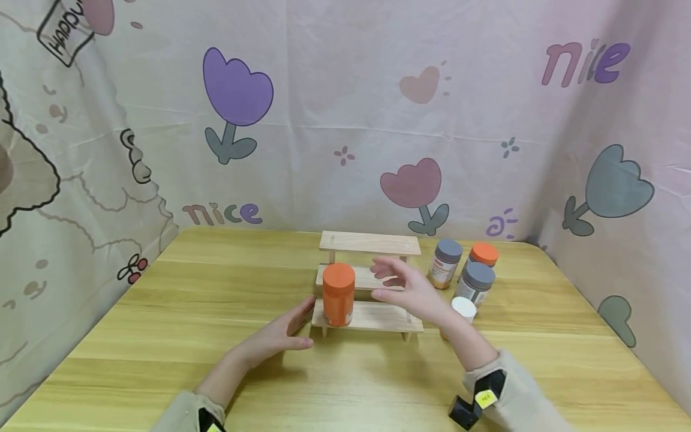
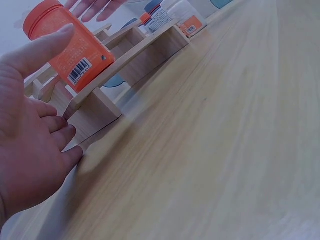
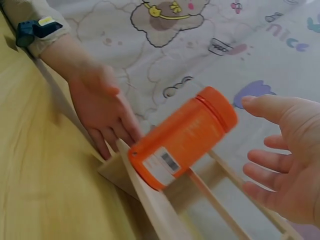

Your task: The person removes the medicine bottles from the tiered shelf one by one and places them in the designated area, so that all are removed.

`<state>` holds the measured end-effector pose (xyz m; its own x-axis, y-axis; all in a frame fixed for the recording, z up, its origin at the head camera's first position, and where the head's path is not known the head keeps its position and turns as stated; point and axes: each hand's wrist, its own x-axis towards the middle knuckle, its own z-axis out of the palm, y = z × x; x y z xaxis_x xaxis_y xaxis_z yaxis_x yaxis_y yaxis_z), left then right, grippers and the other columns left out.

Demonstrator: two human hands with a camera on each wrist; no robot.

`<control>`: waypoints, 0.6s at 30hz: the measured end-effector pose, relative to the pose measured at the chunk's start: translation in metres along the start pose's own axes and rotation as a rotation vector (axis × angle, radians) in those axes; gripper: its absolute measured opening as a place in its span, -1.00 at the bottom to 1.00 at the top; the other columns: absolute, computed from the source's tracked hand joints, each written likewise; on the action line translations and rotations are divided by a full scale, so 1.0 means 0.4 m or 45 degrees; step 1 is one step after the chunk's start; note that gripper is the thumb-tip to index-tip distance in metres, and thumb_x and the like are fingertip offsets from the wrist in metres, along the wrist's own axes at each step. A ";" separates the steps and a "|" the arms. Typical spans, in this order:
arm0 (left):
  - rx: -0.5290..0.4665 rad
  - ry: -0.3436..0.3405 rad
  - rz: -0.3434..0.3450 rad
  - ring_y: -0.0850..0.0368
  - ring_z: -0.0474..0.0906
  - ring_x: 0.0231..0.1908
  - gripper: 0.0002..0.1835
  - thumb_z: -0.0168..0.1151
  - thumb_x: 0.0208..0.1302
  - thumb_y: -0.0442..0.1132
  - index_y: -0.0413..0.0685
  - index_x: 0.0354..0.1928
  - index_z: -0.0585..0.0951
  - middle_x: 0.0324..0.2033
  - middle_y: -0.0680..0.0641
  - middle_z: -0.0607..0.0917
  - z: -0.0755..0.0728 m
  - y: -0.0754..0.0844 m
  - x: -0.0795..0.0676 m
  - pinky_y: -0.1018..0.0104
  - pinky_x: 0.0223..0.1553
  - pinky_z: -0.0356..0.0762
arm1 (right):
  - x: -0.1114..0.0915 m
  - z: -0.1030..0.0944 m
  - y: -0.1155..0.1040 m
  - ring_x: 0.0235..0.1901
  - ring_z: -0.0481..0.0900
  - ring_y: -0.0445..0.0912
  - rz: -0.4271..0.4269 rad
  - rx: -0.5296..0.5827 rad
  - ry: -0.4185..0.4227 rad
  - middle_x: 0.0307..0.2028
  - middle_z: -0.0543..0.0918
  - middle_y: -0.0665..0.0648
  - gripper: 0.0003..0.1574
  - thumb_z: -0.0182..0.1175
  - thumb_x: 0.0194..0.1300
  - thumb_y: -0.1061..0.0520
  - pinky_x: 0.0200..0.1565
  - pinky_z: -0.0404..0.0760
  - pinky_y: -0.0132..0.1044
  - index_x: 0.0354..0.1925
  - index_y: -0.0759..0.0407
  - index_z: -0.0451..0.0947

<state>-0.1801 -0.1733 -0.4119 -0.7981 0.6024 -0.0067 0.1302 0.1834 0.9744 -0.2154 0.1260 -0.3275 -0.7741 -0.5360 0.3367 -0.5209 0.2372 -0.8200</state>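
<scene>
An orange bottle (image 1: 338,297) with an orange lid stands upright at the left end of the lowest step of a small wooden three-tier stand (image 1: 378,317). My left hand (image 1: 278,336) is beside the stand's left end, fingers extended, with its fingertips right at the wood; its palm holds nothing. To the right of the bottle, my right hand (image 1: 412,291) hovers over the stand with loosely bent fingers and nothing in them. In the right wrist view a gap shows between the right hand (image 3: 287,160) and the orange bottle (image 3: 185,137), whose label bears a barcode.
Right of the stand are two grey-lidded bottles (image 1: 445,264), an orange-lidded bottle (image 1: 484,254) and a white-capped bottle (image 1: 464,308), partly behind my right forearm. A printed cloth (image 1: 335,108) hangs behind the wooden table (image 1: 227,270).
</scene>
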 end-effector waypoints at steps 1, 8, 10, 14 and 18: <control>0.003 0.002 -0.005 -0.13 -0.21 0.39 -0.03 0.19 0.24 -0.15 -0.20 0.43 -0.26 0.42 -0.19 -0.22 0.000 0.001 -0.001 0.02 0.35 -0.17 | 0.004 0.008 0.000 0.02 0.46 0.12 0.006 0.011 -0.002 0.04 0.50 0.34 -0.28 0.29 0.14 0.25 0.05 0.50 -0.02 0.22 0.38 0.27; 0.019 0.006 0.010 -0.19 -0.20 0.38 -0.04 0.19 0.25 -0.14 -0.24 0.43 -0.24 0.42 -0.24 -0.20 0.000 0.000 0.001 -0.03 0.34 -0.17 | 0.026 0.063 0.005 0.03 0.46 0.15 0.068 0.065 -0.019 0.04 0.51 0.25 -0.26 0.31 0.13 0.21 0.07 0.49 -0.07 0.24 0.32 0.28; 0.016 0.008 0.002 -0.17 -0.20 0.38 -0.04 0.19 0.24 -0.13 -0.23 0.43 -0.24 0.42 -0.23 -0.20 0.000 0.001 0.001 -0.02 0.34 -0.17 | 0.032 0.077 0.007 0.03 0.47 0.10 0.072 0.076 -0.018 0.04 0.51 0.23 -0.23 0.33 0.11 0.21 0.07 0.50 -0.11 0.25 0.30 0.26; 0.027 0.007 0.002 -0.15 -0.19 0.38 -0.04 0.19 0.25 -0.13 -0.22 0.43 -0.24 0.42 -0.21 -0.19 0.002 0.003 0.002 0.00 0.35 -0.17 | 0.046 0.103 0.007 0.02 0.48 0.04 0.072 0.102 -0.010 0.04 0.51 0.21 -0.16 0.35 0.09 0.20 0.07 0.50 -0.16 0.28 0.29 0.22; 0.040 0.008 0.028 -0.17 -0.17 0.38 -0.04 0.19 0.25 -0.14 -0.25 0.43 -0.23 0.42 -0.24 -0.19 0.001 0.001 0.002 -0.02 0.34 -0.16 | 0.056 0.123 0.008 -0.03 0.51 0.03 0.094 0.107 0.009 0.03 0.52 0.16 -0.13 0.37 0.06 0.19 0.02 0.53 -0.19 0.29 0.26 0.22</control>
<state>-0.1804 -0.1726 -0.4117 -0.7985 0.6018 0.0158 0.1657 0.1945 0.9668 -0.2168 0.0749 -0.3454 -0.8120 -0.5140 0.2766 -0.4303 0.2069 -0.8787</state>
